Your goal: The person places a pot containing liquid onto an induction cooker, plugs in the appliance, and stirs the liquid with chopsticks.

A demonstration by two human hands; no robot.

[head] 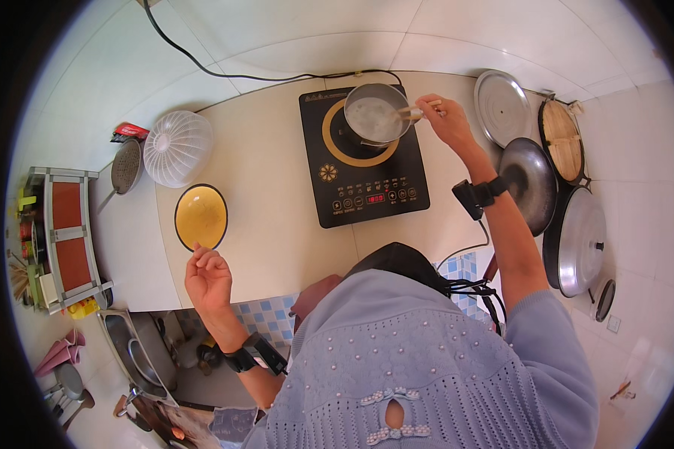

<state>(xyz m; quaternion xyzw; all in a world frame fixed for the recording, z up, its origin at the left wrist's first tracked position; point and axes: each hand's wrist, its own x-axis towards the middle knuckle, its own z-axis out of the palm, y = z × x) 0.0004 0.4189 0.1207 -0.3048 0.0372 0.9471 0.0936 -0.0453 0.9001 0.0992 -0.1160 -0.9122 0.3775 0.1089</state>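
A metal pot [375, 114] with cloudy, whitish liquid stands at the back of a black induction cooktop [365, 163], whose display is lit. My right hand [446, 119] grips wooden chopsticks [413, 109] at the pot's right rim, and their tips reach into the liquid. On the left, my left hand [209, 275] is raised near the counter's front edge with curled fingers and nothing visible in it. Its fingertips overlap the near rim of a yellow bowl with a dark edge [201, 216]; whether they touch it cannot be told.
A white plastic colander [178, 149] and a metal skimmer [127, 166] lie at the back left, near a shelf rack [70, 236]. Pan lids [502, 108], a wok [528, 185] and a lidded pan [581, 241] line the right side. A black cord [230, 75] runs along the wall.
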